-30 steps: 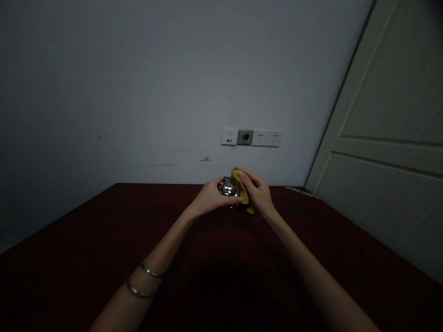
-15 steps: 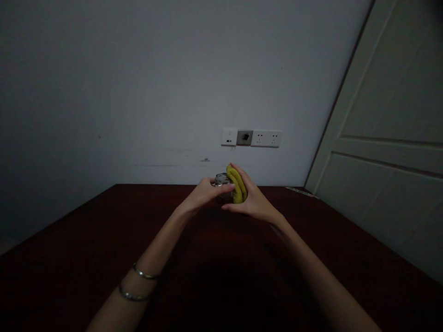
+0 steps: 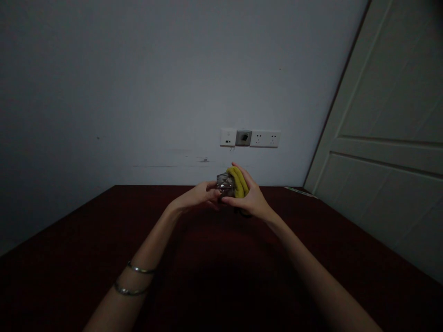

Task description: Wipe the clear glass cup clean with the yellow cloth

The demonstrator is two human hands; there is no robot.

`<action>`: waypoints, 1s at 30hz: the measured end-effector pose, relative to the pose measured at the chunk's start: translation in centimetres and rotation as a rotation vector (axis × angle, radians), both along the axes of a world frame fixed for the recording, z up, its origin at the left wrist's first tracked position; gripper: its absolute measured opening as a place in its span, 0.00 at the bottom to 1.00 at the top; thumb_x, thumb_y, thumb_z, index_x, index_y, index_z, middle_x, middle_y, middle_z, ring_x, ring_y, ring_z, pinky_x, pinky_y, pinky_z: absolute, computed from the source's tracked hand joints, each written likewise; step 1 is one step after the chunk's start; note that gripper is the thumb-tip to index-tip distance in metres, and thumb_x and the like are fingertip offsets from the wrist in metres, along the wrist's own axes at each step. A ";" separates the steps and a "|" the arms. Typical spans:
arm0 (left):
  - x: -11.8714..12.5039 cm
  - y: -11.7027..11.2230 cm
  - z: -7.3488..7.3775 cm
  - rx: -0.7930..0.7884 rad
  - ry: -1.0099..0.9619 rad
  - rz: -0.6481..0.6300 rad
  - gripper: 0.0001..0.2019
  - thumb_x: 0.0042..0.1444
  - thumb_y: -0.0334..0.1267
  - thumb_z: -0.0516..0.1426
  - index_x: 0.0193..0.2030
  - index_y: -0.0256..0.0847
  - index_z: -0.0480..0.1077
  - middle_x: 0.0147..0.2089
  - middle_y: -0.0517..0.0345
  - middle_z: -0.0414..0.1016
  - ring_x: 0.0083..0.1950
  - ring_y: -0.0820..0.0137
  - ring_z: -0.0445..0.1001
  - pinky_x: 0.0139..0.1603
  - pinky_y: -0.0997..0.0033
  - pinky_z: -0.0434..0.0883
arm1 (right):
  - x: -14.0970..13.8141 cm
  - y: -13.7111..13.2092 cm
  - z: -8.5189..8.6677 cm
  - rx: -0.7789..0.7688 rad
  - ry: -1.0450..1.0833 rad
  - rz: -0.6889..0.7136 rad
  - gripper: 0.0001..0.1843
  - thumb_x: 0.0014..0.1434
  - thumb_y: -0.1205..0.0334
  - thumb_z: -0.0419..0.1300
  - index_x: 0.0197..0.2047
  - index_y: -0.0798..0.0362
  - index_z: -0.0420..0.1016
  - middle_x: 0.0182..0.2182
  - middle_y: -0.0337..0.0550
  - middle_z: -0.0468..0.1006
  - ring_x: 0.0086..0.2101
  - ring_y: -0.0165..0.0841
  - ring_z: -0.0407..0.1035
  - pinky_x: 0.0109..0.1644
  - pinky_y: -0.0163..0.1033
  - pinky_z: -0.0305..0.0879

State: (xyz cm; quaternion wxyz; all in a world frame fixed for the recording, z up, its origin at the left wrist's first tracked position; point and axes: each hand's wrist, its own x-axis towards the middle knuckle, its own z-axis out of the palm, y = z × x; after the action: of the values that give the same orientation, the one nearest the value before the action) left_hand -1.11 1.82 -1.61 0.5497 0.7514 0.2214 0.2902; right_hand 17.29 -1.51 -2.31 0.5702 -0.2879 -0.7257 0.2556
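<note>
Above a dark red table [image 3: 104, 240] I hold a small clear glass jar [image 3: 225, 185] between both hands. My left hand [image 3: 195, 198] grips the jar from the left and below, fingers closed on it. My right hand [image 3: 249, 196] is closed around a folded yellow cloth [image 3: 238, 181] and presses it against the right side of the jar. Two thin silver bangles [image 3: 136, 279] sit on my left forearm. The lower part of the jar is hidden by my fingers.
A pale wall rises behind the table, with a row of white sockets [image 3: 249, 138] just above my hands. A cream panelled door [image 3: 387, 138] stands at the right. The room is dim.
The left hand has slid lower under the jar. The right hand has turned the yellow cloth around the jar's right side, and both hands have shifted slightly left.
</note>
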 end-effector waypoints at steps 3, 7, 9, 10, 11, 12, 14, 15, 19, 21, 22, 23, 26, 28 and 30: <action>-0.1 -0.5 0.6 0.095 -0.010 0.000 0.41 0.38 0.44 0.67 0.60 0.40 0.58 0.51 0.43 0.71 0.49 0.60 0.73 0.46 0.60 0.71 | -0.2 0.2 0.2 -0.114 0.111 0.006 0.49 0.37 0.59 0.70 0.62 0.51 0.57 0.59 0.50 0.64 0.57 0.43 0.61 0.62 0.47 0.57; 0.5 -1.5 1.1 0.321 -0.038 0.207 0.54 0.33 0.36 0.69 0.67 0.43 0.47 0.62 0.38 0.60 0.58 0.52 0.66 0.55 0.50 0.66 | -0.8 0.4 0.4 -0.237 0.223 0.007 0.45 0.38 0.57 0.69 0.60 0.52 0.60 0.56 0.51 0.69 0.52 0.43 0.67 0.56 0.48 0.65; 0.9 -1.7 1.1 0.412 0.009 0.288 0.54 0.32 0.38 0.69 0.67 0.41 0.46 0.64 0.37 0.57 0.61 0.51 0.63 0.59 0.48 0.62 | -1.1 0.4 0.5 -0.267 0.248 -0.022 0.43 0.40 0.56 0.68 0.59 0.53 0.61 0.54 0.52 0.71 0.50 0.43 0.69 0.53 0.47 0.68; 1.1 -1.6 1.0 0.440 0.025 0.319 0.54 0.33 0.39 0.69 0.67 0.40 0.47 0.64 0.38 0.58 0.62 0.51 0.62 0.60 0.49 0.60 | -1.3 0.4 0.6 -0.270 0.252 -0.039 0.42 0.40 0.55 0.68 0.59 0.54 0.62 0.53 0.52 0.72 0.49 0.42 0.70 0.52 0.47 0.69; 1.3 -1.6 0.9 0.457 0.030 0.343 0.53 0.33 0.40 0.69 0.66 0.39 0.48 0.63 0.38 0.59 0.62 0.53 0.62 0.61 0.50 0.60 | -1.3 0.4 0.7 -0.263 0.251 -0.055 0.42 0.40 0.55 0.68 0.58 0.54 0.62 0.52 0.52 0.73 0.48 0.42 0.70 0.52 0.46 0.69; 1.4 -1.4 0.8 0.471 0.024 0.363 0.52 0.34 0.41 0.69 0.65 0.38 0.49 0.62 0.39 0.61 0.61 0.54 0.63 0.61 0.51 0.60 | -1.4 0.4 0.8 -0.251 0.247 -0.066 0.41 0.39 0.55 0.68 0.57 0.54 0.63 0.51 0.52 0.73 0.48 0.42 0.71 0.52 0.46 0.69; 1.6 -1.2 0.6 0.499 0.011 0.374 0.48 0.34 0.41 0.69 0.63 0.37 0.53 0.58 0.42 0.66 0.57 0.56 0.67 0.59 0.53 0.62 | -1.3 0.3 0.9 -0.227 0.231 -0.066 0.42 0.39 0.54 0.69 0.57 0.55 0.63 0.51 0.52 0.73 0.49 0.42 0.70 0.53 0.45 0.68; 1.6 -1.1 0.5 0.517 0.005 0.373 0.45 0.35 0.41 0.69 0.61 0.37 0.56 0.55 0.44 0.69 0.55 0.58 0.69 0.58 0.54 0.64 | -1.3 0.3 0.9 -0.217 0.220 -0.057 0.42 0.40 0.54 0.69 0.58 0.55 0.63 0.52 0.52 0.72 0.50 0.42 0.69 0.54 0.46 0.67; 1.6 -1.2 0.6 0.566 -0.025 0.393 0.37 0.36 0.42 0.68 0.55 0.38 0.61 0.51 0.47 0.72 0.50 0.60 0.72 0.53 0.57 0.68 | -1.1 0.4 0.8 -0.170 0.187 -0.037 0.42 0.45 0.48 0.66 0.61 0.53 0.61 0.58 0.51 0.67 0.56 0.43 0.63 0.61 0.50 0.58; 1.6 -1.4 0.7 0.575 -0.031 0.418 0.37 0.36 0.43 0.68 0.55 0.38 0.61 0.51 0.48 0.72 0.50 0.60 0.71 0.53 0.58 0.67 | -1.1 0.6 0.7 -0.143 0.182 -0.054 0.37 0.50 0.45 0.62 0.60 0.50 0.63 0.60 0.47 0.65 0.59 0.41 0.59 0.64 0.51 0.53; 1.5 -1.5 0.8 0.580 -0.027 0.429 0.38 0.36 0.43 0.68 0.55 0.39 0.61 0.52 0.48 0.71 0.51 0.60 0.71 0.53 0.59 0.67 | -1.1 0.7 0.5 -0.131 0.179 -0.066 0.34 0.52 0.45 0.60 0.60 0.48 0.63 0.60 0.45 0.64 0.60 0.40 0.58 0.65 0.51 0.51; 1.5 -1.5 0.8 0.586 -0.021 0.440 0.38 0.36 0.43 0.68 0.55 0.39 0.61 0.52 0.48 0.71 0.52 0.60 0.71 0.54 0.59 0.67 | -1.2 0.8 0.4 -0.118 0.176 -0.080 0.32 0.53 0.44 0.58 0.59 0.47 0.64 0.60 0.43 0.64 0.60 0.39 0.57 0.65 0.51 0.50; 1.5 -1.4 0.7 0.598 -0.011 0.455 0.39 0.35 0.43 0.68 0.56 0.40 0.60 0.52 0.48 0.71 0.53 0.59 0.70 0.55 0.58 0.66 | -1.1 0.8 0.1 -0.066 0.185 -0.127 0.28 0.56 0.46 0.57 0.58 0.45 0.65 0.60 0.41 0.65 0.59 0.38 0.58 0.65 0.50 0.51; 1.6 -1.3 0.7 0.605 -0.009 0.450 0.41 0.35 0.43 0.68 0.57 0.39 0.59 0.53 0.48 0.71 0.53 0.59 0.70 0.55 0.58 0.65 | -1.0 0.6 -0.1 -0.003 0.180 -0.159 0.26 0.56 0.47 0.57 0.57 0.45 0.67 0.58 0.42 0.67 0.58 0.38 0.61 0.64 0.51 0.52; 1.7 -1.3 0.6 0.609 -0.013 0.442 0.41 0.35 0.43 0.68 0.57 0.39 0.58 0.53 0.48 0.71 0.53 0.59 0.70 0.55 0.58 0.65 | -0.9 0.3 -0.1 0.104 0.137 -0.182 0.23 0.57 0.50 0.57 0.55 0.44 0.69 0.57 0.42 0.69 0.57 0.37 0.62 0.64 0.51 0.52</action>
State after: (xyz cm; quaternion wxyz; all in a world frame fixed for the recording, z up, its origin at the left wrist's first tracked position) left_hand 0.56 0.55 -0.96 0.2269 0.8126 0.2782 0.4591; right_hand 16.36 -1.24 -2.38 0.6535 -0.3044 -0.6681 0.1840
